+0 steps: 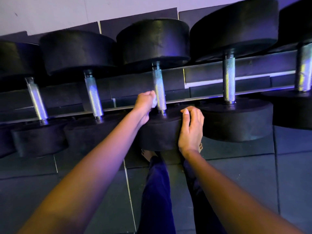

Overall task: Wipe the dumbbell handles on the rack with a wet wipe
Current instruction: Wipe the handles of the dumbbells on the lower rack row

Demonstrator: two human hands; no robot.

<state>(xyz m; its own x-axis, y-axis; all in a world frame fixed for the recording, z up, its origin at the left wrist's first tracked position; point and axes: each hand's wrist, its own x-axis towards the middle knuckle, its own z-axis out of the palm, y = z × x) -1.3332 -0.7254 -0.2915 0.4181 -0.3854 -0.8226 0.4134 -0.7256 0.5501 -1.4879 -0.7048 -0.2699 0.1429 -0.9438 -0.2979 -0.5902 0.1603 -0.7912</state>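
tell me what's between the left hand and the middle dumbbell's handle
A white wet wipe, bunched in the left hand, sits against the middle dumbbell's handle; nothing else shows between them in the head view.

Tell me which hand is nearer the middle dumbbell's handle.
Left. The left hand holds the wet wipe against the handle, at its left side near the lower end; the right hand grips the near weight head, right of the handle.
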